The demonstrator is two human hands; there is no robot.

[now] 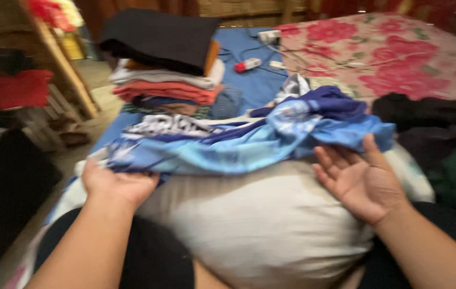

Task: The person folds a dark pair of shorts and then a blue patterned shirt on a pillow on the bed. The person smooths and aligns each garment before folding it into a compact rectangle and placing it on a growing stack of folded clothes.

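Blue printed cloth [249,140] is lying stretched across the top of a pale cream pillow [260,225], long axis running left to right in the head view, a little higher at the right end. The left hand [116,184] is pressing down on the left end of the cloth, palm down, fingers curled over the edge; whether they are pinching the fabric or just resting on it is blurred, cannot tell. The right hand [361,184] is sitting at the right end, palm turned up and inward, fingers [328,160] spread and open, thumb up against the lower edge of the cloth, gripping nothing. So the cloth is lying just beyond both sets of fingertips, away from the body, with each hand at one end of its long side. The left hand is the one in firmer contact; the right is only touching at the thumb and fingertips.

Behind the cloth, a stack of folded clothes [169,69] is standing on a blue sheet [255,83], well apart from both hands. A floral bedspread [399,59] is covering the far right, dark clothes [431,115] are lying near the right hand, and a power strip [269,36] with cables is resting at the back.
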